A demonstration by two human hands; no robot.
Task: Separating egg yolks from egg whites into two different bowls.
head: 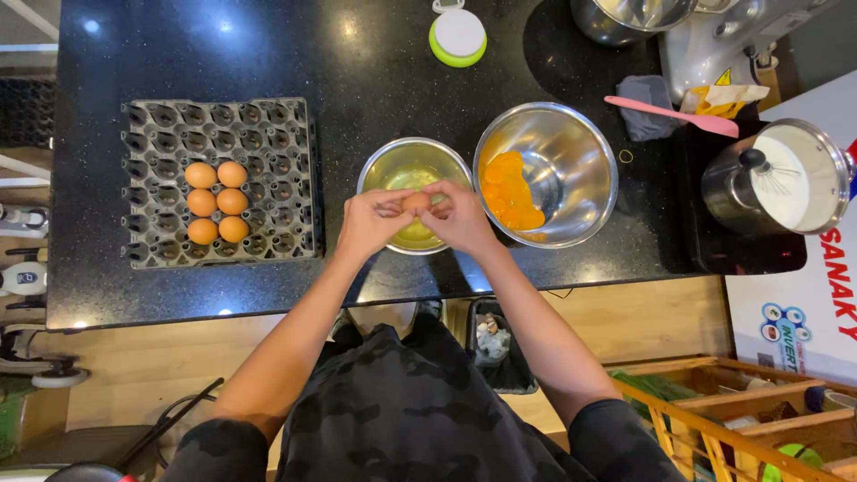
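The black counter [375, 62] carries everything. At your left sits the grey egg tray [268, 161], with six brown eggs [217, 202] grouped in its left-hand cells and the rest of the cells bare. At your right stands the large steel bowl [571, 152], yolks [511, 191] pooled against its left wall. Just beside it, directly under your hands, is the small steel bowl [412, 165] holding pale liquid.

Your left hand [370, 223] and right hand [462, 219] meet over that small bowl, both clamped on one brown egg [415, 203]. The egg lies between your thumbs, fingers curled under it, its long axis running left to right from one hand to the other. Neither hand is nearer; the grip is shared evenly. Whether the shell is cracked cannot be told.
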